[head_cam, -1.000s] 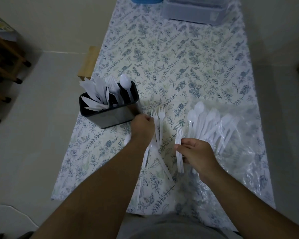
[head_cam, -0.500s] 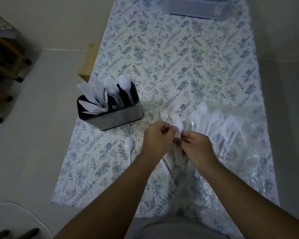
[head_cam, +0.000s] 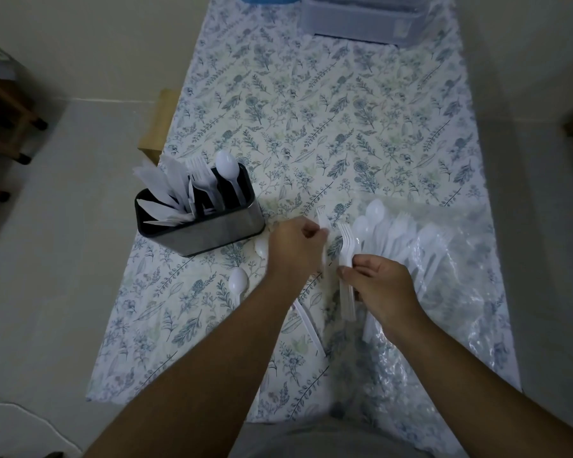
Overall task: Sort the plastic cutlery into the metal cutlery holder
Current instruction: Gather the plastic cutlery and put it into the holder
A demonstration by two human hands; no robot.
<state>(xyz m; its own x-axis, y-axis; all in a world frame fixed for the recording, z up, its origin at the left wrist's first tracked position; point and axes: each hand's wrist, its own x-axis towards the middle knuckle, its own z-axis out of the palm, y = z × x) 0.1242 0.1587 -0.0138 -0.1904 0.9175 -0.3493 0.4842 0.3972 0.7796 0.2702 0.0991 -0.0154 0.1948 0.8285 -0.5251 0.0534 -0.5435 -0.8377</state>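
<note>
Left grip: your left hand [head_cam: 295, 246] pinches one white plastic fork [head_cam: 322, 219].
Right grip: your right hand [head_cam: 382, 287] curls around a bundle of white plastic forks [head_cam: 346, 256].
Holder: the brushed metal cutlery holder [head_cam: 209, 233] stands left on the bench, forks in its middle slot.
Tip: add your single fork to the bundle, tines aligned, then drop all together.
Writing: none readable.

No text is readable; the plastic container [head_cam: 364, 19] bears a label, perhaps printed, too blurred.

Two bare forearms, no sleeves – left hand [head_cam: 295, 246], right hand [head_cam: 382, 285]; grey garment [head_cam: 311, 439] at bottom edge.
</note>
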